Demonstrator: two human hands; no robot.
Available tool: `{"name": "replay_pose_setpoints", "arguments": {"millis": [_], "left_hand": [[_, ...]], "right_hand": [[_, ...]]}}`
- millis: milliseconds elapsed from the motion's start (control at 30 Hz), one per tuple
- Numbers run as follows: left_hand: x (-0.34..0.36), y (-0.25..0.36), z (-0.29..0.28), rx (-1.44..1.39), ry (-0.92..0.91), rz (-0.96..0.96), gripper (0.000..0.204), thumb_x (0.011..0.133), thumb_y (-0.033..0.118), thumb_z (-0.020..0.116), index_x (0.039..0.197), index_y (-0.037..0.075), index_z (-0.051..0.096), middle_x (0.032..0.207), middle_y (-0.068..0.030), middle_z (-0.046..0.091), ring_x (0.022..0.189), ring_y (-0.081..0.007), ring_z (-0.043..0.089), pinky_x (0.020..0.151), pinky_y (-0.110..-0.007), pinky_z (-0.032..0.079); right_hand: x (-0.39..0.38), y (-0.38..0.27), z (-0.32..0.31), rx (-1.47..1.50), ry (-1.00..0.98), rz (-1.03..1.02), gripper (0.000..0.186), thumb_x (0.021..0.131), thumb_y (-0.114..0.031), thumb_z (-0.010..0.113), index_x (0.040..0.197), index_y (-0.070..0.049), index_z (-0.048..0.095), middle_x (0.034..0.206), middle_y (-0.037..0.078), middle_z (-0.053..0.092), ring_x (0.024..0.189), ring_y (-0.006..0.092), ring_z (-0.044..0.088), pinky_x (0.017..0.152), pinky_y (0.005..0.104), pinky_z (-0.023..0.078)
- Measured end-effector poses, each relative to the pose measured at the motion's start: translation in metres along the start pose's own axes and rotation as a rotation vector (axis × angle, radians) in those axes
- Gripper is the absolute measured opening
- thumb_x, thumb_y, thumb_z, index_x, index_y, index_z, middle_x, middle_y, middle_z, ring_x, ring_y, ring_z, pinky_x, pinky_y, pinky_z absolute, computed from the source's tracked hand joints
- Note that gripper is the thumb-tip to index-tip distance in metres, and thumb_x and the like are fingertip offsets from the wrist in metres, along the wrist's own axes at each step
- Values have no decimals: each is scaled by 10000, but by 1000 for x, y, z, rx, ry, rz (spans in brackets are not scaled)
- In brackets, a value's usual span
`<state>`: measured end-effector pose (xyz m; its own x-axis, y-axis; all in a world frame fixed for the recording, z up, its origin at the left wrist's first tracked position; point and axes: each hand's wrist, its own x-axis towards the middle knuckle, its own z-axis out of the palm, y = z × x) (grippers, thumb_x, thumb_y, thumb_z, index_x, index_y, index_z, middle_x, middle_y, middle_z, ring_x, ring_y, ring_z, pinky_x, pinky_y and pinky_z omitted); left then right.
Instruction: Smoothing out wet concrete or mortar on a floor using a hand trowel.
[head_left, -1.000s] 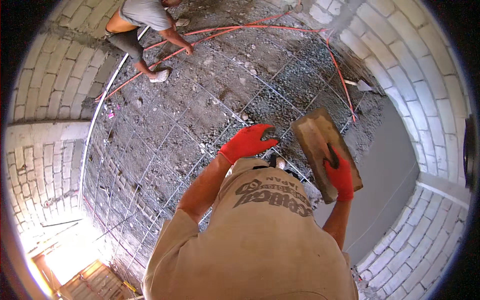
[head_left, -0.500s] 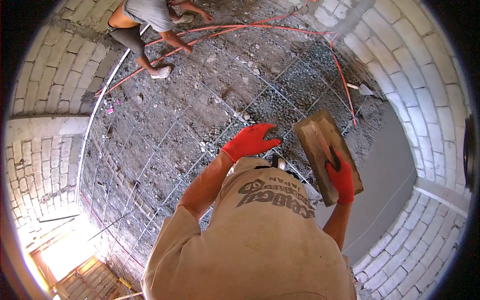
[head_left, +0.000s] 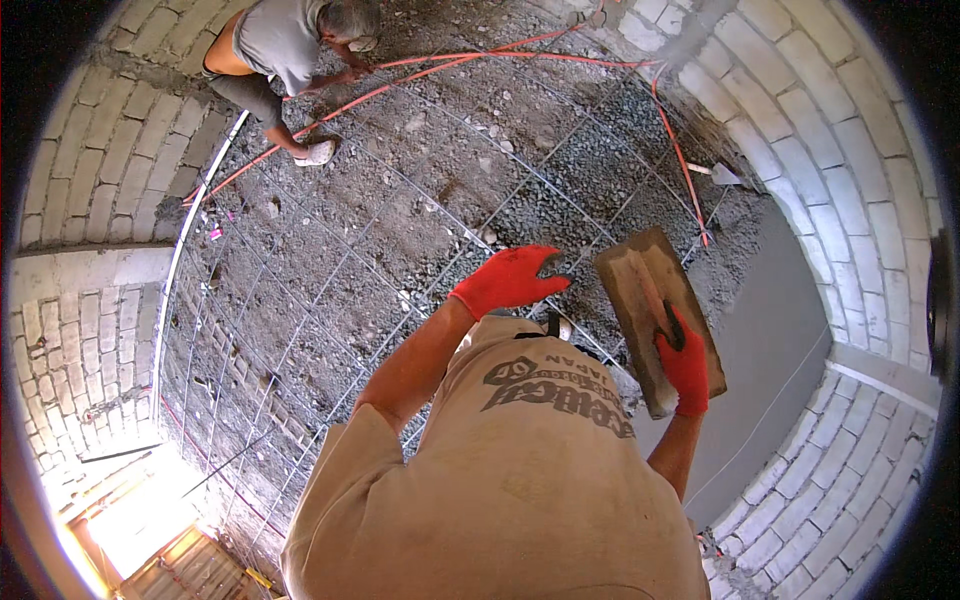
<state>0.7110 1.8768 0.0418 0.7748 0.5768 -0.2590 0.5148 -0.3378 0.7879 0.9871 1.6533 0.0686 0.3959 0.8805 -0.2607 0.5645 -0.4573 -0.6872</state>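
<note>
My right hand (head_left: 684, 368), in a red glove, is closed round the handle of a wooden plastering float (head_left: 632, 280). The float is a long brown board with wet-looking darker edges, held beside the smooth grey concrete (head_left: 765, 330). Whether its underside touches the surface cannot be made out. My left hand (head_left: 510, 280), gloved in red too, reaches forward with thumb and fingers apart and nothing in it. Beneath and beyond it lies gravel (head_left: 575, 165) crossed by a grid of thin steel bars (head_left: 450, 232).
A co-worker (head_left: 285, 50) bends over at the far left. Orange pipes (head_left: 460, 58) cross the far ground, one running toward me (head_left: 684, 160). A pointed trowel (head_left: 724, 176) lies by the right block wall (head_left: 780, 90). A white pipe (head_left: 180, 250) edges the left side.
The co-worker has leaned further over, and their head has come into view. My hands and the float keep nearly the same pose, shifted slightly right in the picture.
</note>
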Motion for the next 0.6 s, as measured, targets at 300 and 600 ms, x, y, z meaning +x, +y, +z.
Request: {"name": "replay_pose_setpoints", "arguments": {"millis": [300, 600], "left_hand": [[-1, -3, -4, -16, 4, 19, 636, 908, 516, 625, 1369, 86, 540, 1307, -199, 608, 1219, -350, 581, 1042, -413, 458], [-3, -7, -3, -13, 2, -1, 638, 908, 518, 621, 1381, 99, 535, 1308, -198, 607, 1208, -352, 585, 1037, -415, 462]], "right_hand": [[2, -11, -1, 21, -33, 88, 591, 861, -90, 657, 1433, -69, 507, 1270, 210, 649, 1159, 277, 638, 977, 371, 474], [4, -16, 1, -17, -2, 37, 575, 865, -84, 667, 1420, -57, 520, 1247, 207, 663, 1130, 247, 651, 953, 362, 483]]}}
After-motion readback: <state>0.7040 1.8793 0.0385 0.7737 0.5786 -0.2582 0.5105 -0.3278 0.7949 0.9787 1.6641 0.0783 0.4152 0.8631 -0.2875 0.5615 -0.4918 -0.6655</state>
